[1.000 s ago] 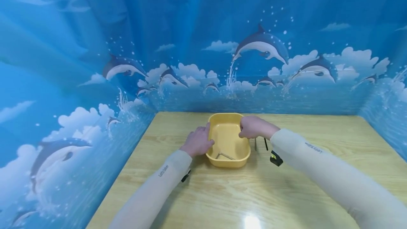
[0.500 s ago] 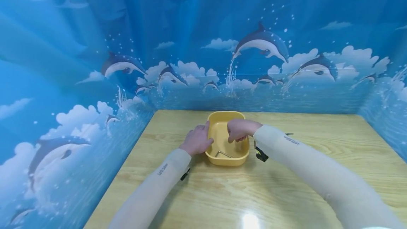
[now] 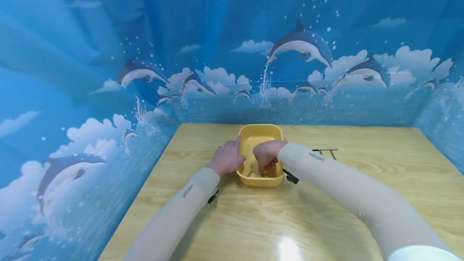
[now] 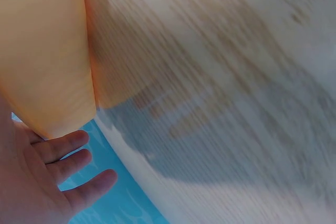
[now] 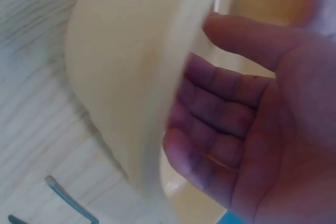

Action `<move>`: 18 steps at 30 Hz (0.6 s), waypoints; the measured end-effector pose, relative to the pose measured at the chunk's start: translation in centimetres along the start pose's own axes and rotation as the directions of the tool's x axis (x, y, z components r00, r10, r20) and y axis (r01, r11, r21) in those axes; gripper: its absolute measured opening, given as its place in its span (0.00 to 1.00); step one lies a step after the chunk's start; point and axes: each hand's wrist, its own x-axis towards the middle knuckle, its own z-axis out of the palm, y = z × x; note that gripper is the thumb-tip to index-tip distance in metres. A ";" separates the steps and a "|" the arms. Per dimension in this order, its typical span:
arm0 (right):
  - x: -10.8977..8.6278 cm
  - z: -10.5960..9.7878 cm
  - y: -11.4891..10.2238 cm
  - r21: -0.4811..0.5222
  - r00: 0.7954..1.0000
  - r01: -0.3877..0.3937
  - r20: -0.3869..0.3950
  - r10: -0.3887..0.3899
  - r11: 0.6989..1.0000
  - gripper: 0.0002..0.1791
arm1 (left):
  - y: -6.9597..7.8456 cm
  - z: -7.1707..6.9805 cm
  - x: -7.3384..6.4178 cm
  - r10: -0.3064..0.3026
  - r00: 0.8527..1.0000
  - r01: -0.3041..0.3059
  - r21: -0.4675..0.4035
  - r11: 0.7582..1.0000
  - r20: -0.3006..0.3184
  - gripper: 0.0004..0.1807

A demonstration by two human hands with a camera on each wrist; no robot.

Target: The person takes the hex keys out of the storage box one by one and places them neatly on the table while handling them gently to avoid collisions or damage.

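Observation:
A yellow plastic basin [image 3: 259, 127] stands on the table. My left hand [image 3: 225, 158] holds its left rim, the thumb over the edge; in the left wrist view, several fingers [image 4: 71, 163] lie extended along the outer wall. Inside the basin, my right hand [image 3: 267, 154] reaches down toward the near end. An L-shaped metal rod, seemingly a hex key [image 3: 252, 172], lies there close to the right fingertips. In the right wrist view the right hand [image 5: 252, 114] has loosely bent fingers with the thumb apart, and the rim hides the fingertips.
More hex keys [image 3: 328, 149], one silver and one partly black, lie on the wooden table [image 3: 232, 216] right of the basin, partly behind the right sleeve. A blue dolphin-print curtain [image 3: 217, 51] encloses the back and sides.
My right hand has moved from the basin's right rim into it, leftward and toward the near end. The rods on the right show differently past the sleeve. The left hand stays put.

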 end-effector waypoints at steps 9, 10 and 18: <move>0.5 0.4 -0.5 -0.008 0.998 0.031 0.049 -0.030 0.999 0.16 | 0.0 0.0 0.2 -0.001 1.000 0.001 0.018 1.000 0.004 0.44; 0.5 0.3 -0.6 -0.012 0.999 0.032 0.044 -0.032 0.999 0.15 | 0.0 0.0 0.2 -0.002 1.000 0.002 0.017 1.000 0.000 0.44; 0.8 0.5 -1.3 -0.071 0.998 0.052 0.041 -0.049 0.996 0.11 | 0.2 -0.1 0.1 -0.002 1.000 0.002 0.020 1.000 0.001 0.45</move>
